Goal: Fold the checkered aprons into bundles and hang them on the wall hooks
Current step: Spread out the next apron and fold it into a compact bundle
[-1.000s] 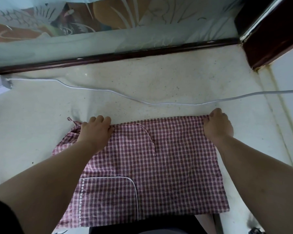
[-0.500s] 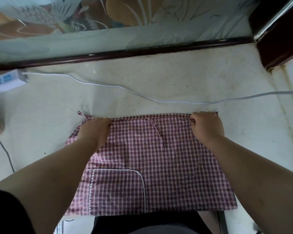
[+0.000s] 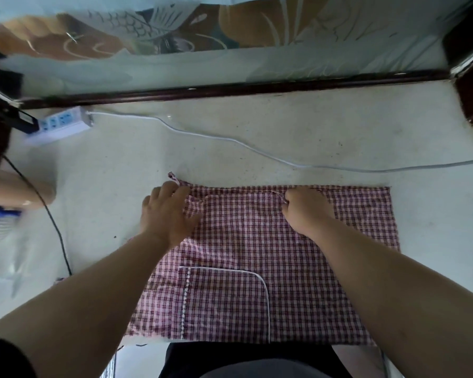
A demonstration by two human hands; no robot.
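A red and white checkered apron point(image 3: 257, 268) lies flat on the pale floor in front of me, its white-piped pocket point(image 3: 224, 304) toward my body. My left hand point(image 3: 167, 214) rests with spread fingers on the apron's far left corner, beside a short strap end point(image 3: 173, 177). My right hand point(image 3: 306, 210) is curled and pinches a strap or fold at the apron's far edge, near its middle. The far right part of the apron lies uncovered.
A white power strip point(image 3: 63, 124) lies at the far left, and its white cable point(image 3: 257, 152) runs across the floor beyond the apron. A black cord point(image 3: 55, 227) trails at the left. A glass panel with a dark frame point(image 3: 230, 90) stands behind.
My right hand has slid left along the apron's far edge from the right corner to near the middle. My left hand has spread its fingers. The view has shifted left.
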